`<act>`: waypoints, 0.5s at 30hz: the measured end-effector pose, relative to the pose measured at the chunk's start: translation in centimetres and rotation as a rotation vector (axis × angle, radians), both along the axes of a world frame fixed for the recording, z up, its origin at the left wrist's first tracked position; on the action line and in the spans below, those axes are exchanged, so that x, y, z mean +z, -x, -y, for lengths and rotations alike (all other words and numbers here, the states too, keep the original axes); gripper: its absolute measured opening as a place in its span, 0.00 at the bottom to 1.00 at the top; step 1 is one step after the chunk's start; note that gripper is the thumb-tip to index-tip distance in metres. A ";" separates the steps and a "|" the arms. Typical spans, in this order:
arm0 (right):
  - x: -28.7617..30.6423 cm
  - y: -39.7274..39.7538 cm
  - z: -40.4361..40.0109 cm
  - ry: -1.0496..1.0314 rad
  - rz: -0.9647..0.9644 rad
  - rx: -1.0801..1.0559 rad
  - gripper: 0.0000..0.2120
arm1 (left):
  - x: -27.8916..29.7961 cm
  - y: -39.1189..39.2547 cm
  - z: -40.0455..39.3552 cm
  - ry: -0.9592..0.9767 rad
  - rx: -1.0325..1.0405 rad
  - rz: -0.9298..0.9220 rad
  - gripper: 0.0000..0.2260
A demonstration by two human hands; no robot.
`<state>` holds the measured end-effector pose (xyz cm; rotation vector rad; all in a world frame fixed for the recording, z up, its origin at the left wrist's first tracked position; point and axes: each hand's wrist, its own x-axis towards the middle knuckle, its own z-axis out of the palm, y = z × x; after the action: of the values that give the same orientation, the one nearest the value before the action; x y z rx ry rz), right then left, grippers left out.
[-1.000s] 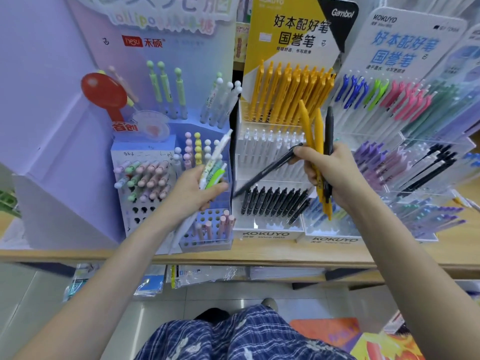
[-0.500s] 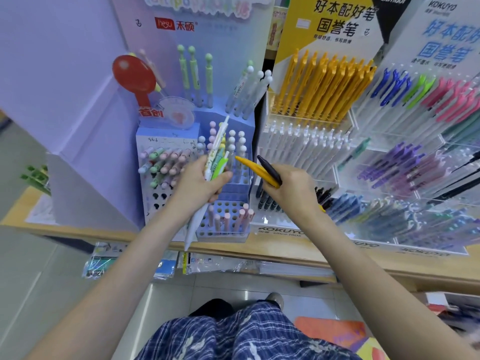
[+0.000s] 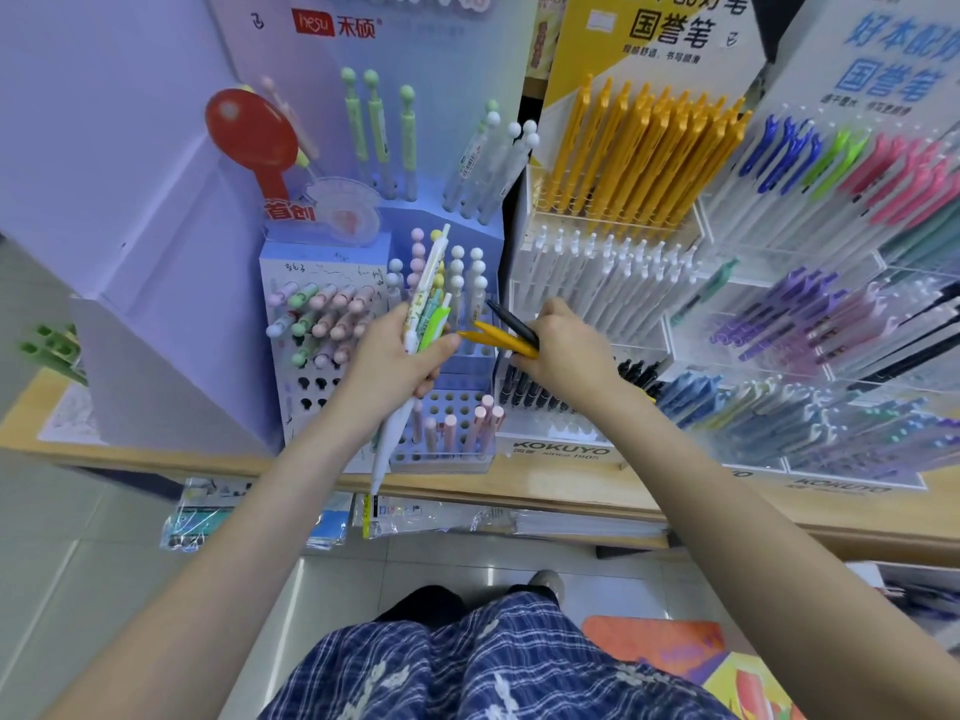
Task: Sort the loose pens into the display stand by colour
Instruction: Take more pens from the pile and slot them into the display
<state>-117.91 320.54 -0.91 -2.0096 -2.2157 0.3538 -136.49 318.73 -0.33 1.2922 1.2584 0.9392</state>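
My left hand (image 3: 389, 366) grips a bundle of white and green pens (image 3: 423, 314) that stands upright in front of the blue peg-hole stand (image 3: 447, 407). My right hand (image 3: 563, 350) holds two yellow pens (image 3: 498, 339) and a black pen (image 3: 511, 320), their ends pointing left toward my left thumb. The two hands are close together. To the right, the white Kokuyo display stand (image 3: 561, 449) carries rows of yellow pens (image 3: 644, 153), white pens (image 3: 597, 283) and black pens (image 3: 530, 392).
A purple Hesu display (image 3: 156, 252) with pastel pens stands at left. A second Kokuyo rack (image 3: 857, 304) at right holds blue, green, pink and purple pens. All stands sit on a wooden shelf (image 3: 519, 491). Packaged stationery (image 3: 208, 517) lies below; tiled floor underneath.
My right hand came down from the yellow and black rows and moved left with its pens, ending next to my left hand. The left hand kept its bundle. The view shifted left.
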 end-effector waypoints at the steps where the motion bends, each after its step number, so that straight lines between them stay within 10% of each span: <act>1: 0.0 0.1 -0.4 0.032 0.012 0.008 0.11 | 0.0 0.0 0.0 -0.002 0.001 0.000 0.04; 5: 0.1 -0.5 0.1 0.029 -0.051 -0.019 0.10 | 0.2 0.0 0.3 -0.015 -0.021 0.002 0.04; 11: 3.9 -0.1 3.1 0.112 -0.992 -0.248 0.09 | 0.9 -0.9 0.2 0.039 -0.216 -0.116 0.08; 15: 5.5 0.2 3.3 0.212 -0.998 -0.320 0.12 | 1.9 -3.0 -0.1 -0.049 -0.314 -0.209 0.11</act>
<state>-118.09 317.23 4.58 -1.6426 -1.2597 1.2450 -133.45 318.79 1.53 1.6046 1.1499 0.6274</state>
